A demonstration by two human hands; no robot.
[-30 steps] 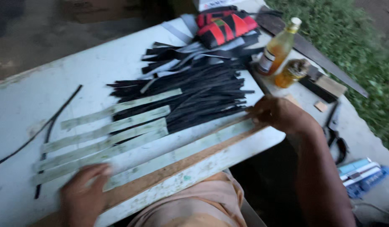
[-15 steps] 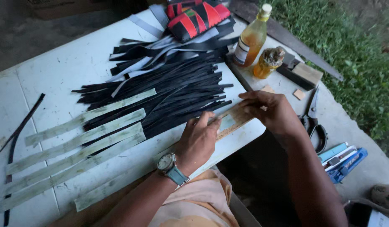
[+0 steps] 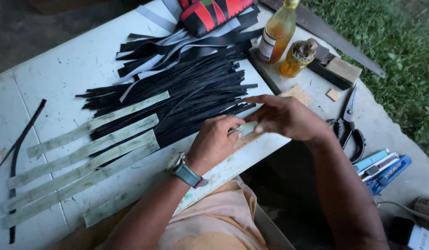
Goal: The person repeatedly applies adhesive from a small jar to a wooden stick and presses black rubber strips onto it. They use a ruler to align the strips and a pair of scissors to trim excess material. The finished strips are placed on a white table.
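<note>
My left hand (image 3: 214, 141), with a wristwatch on it, pinches the right end of a pale green strip (image 3: 246, 128). The strip lies along a wooden slat (image 3: 244, 139) at the near edge of the white table (image 3: 75, 65). From the other side my right hand (image 3: 286, 116) meets it, fingers stretched out, and holds the same strip end. Just beyond both hands lies a pile of black strips (image 3: 191, 88). To the left, several more pale green strips (image 3: 98, 139) lie side by side.
An amber bottle (image 3: 277, 32) and a small jar (image 3: 298, 58) stand at the back right by a wooden block (image 3: 342, 69) and a saw blade (image 3: 335, 34). Scissors (image 3: 349, 121) and blue boxes (image 3: 383, 167) lie right. A red-black bag (image 3: 209, 14) sits behind; one black strip (image 3: 20, 143) lies far left.
My left hand has moved from the strip's far left end to its right end and joined my right hand there. The view has shifted left.
</note>
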